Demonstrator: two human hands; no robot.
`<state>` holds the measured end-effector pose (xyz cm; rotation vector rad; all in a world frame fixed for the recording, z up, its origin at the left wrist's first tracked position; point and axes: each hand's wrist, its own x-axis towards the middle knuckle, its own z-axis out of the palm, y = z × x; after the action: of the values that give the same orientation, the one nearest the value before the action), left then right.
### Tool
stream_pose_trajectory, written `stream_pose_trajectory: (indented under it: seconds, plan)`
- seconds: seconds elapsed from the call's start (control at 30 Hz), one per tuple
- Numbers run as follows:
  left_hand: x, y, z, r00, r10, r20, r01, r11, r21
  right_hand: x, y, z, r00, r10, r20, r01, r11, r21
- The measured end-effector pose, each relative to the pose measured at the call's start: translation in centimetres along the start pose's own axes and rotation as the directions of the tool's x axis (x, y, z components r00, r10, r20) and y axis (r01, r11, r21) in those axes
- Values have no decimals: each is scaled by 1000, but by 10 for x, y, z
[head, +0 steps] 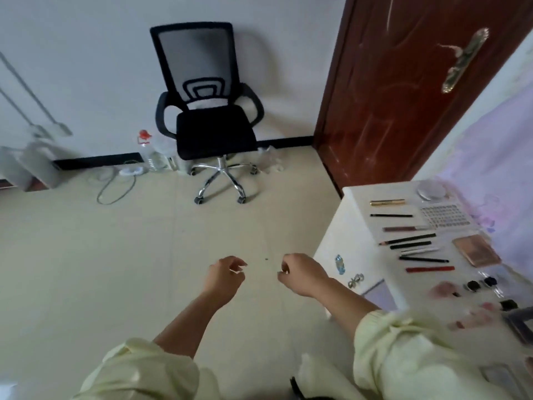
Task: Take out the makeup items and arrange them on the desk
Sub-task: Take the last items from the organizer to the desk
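- Sleeves (138,370) nearest me; my left hand (223,277) and right hand (301,274) hover over bare floor left of the desk (350,226), fingers loosely curled, seemingly empty.
- Makeup items (418,246) lie in rows on the desk.
- Risk, I judge: my right sleeve swinging back sweeps the near-edge pots (473,285) off.

A black office chair (212,116) stands against the wall beside a brown door (403,82).

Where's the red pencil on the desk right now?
The red pencil lies on the white desk at right, nearest the person in the row of pencils, beside the rose-gold compact.
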<state>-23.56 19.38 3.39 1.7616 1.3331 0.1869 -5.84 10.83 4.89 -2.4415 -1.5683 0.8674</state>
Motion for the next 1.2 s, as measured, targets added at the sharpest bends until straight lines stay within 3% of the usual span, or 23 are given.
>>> stream_pose_trajectory:
  seconds: [0.4,0.83,1.1,1.2]
  plan:
    - [-17,-185,-269,923,-164,-349,168,986,-20,92,-334,70,928,-356,110,368,921,-128]
    - [4,-365,-556,719,-304,-625,386,923,-4,201,-706,142,714,-650,261,700,661,-269]
    - [43,-479,-743,581,-452,-677,511,850,-129,286,-948,188,576,-747,332,817,514,-262]
    - [46,-505,-795,549,-455,-702,550,828,-106,297,-1007,197,534,-767,355,843,452,-292]
